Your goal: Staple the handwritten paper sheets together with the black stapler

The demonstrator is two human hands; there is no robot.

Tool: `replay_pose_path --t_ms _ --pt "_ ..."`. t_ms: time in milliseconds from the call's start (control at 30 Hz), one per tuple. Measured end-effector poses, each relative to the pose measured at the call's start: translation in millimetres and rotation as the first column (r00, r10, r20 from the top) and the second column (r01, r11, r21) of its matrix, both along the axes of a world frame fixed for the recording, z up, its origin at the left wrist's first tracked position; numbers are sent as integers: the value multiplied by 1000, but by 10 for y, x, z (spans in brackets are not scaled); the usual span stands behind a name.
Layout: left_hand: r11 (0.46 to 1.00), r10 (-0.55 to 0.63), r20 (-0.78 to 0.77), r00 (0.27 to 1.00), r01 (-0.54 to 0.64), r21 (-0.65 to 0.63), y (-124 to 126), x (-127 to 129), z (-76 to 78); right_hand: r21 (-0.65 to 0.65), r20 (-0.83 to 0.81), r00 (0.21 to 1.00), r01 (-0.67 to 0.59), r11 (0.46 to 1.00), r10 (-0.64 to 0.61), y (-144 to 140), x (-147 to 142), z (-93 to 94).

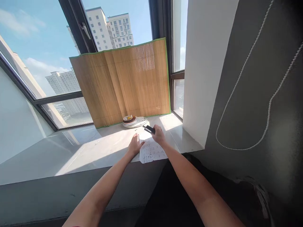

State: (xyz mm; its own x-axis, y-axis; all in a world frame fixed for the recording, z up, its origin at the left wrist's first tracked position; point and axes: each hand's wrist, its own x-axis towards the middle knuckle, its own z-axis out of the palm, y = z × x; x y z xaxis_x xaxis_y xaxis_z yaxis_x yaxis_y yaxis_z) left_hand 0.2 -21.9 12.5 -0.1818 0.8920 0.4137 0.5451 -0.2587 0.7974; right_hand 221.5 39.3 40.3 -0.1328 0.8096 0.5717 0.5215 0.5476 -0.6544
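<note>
A white sheet of paper with rows of dark handwriting [151, 151] lies on the windowsill, its lower end at the front edge. My left hand [134, 145] rests at the paper's left side, thumb spread from the fingers and touching the sheet's edge. Over the top of the paper, my right hand [159, 135] is closed around a slim black tool [149, 129] with a thin, light tip pointing left; its exact kind is unclear. Just beyond the tip sits a stack of round plates or discs [131, 122], with a small yellow-and-white item on top.
Behind the stack, a bamboo mat [127, 85] with green edging leans against the window. A white wall pillar [203, 63] rises at right, beside a hanging bead chain [268, 116]. The pale sill [87, 154] stretches left, with sunlit patches and shadow.
</note>
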Motion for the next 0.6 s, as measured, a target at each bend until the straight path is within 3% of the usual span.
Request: replay_pose_path --t_ms 33,67,133,233,333,467,600 --pt "1000 -9 221 975 3 30 -1 15 50 48 -4 1000 -12 999 12 5 -14 -7" --pt "1000 -15 438 899 4 25 6 30 115 92 5 1000 -22 996 22 9 -25 -9" --pt "999 10 741 671 30 -41 41 61 264 168 63 998 -42 985 31 7 -38 1" --pt "988 40 932 361 126 -91 92 113 407 290 239 971 -86 953 14 -37 -33 51" --pt "972 34 994 101 227 -56 85 180 355 434 484 875 -244 867 5 -125 -10 119" --pt "965 24 1000 -14 260 -20 46 263 169 516 675 737 -454 727 -18 -233 -7 186" --pt "986 13 1000 -7 168 -12 57 271 100 536 711 702 -503 678 -42 -278 -21 226"
